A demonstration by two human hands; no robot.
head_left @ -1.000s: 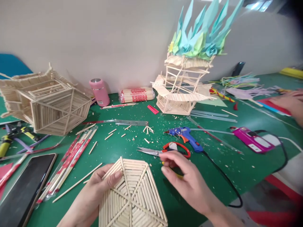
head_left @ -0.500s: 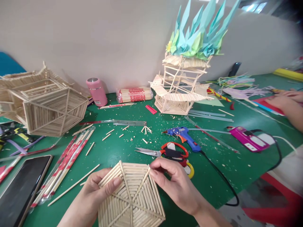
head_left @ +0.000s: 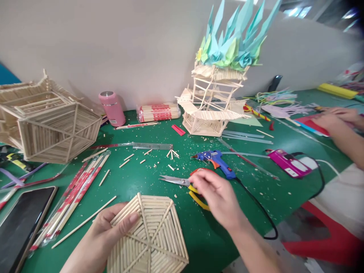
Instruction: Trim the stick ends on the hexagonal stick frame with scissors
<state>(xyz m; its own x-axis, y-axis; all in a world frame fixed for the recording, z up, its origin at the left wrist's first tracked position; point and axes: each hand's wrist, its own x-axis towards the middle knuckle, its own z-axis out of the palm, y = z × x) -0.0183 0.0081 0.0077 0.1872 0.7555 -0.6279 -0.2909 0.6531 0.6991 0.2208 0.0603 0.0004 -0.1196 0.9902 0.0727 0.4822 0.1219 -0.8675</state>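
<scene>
My left hand (head_left: 113, 231) grips the upper left edge of a hexagonal panel (head_left: 162, 242) made of thin wooden sticks, thumb on its face. The panel's lower edge runs out of view. At the handles of the scissors (head_left: 175, 180) is my right hand (head_left: 217, 197), its fingers curled around them and hiding most of the loops. Parts of a yellow and an orange-red handle show beside the fingers. The blades point left, slightly apart. Just behind that hand lies a blue glue gun (head_left: 213, 158).
A stick model (head_left: 61, 132) stands at left, and a stick tower with paper leaves (head_left: 213, 117) at the back. A phone (head_left: 25, 223), packed sticks (head_left: 74, 189), a pink flask (head_left: 112, 108) and a magenta power strip (head_left: 288, 163) lie around. Another person's hand (head_left: 327, 121) works at far right.
My right hand has left the panel's upper right corner and moved right onto the scissors, whose handles have shifted. My left hand still holds the panel.
</scene>
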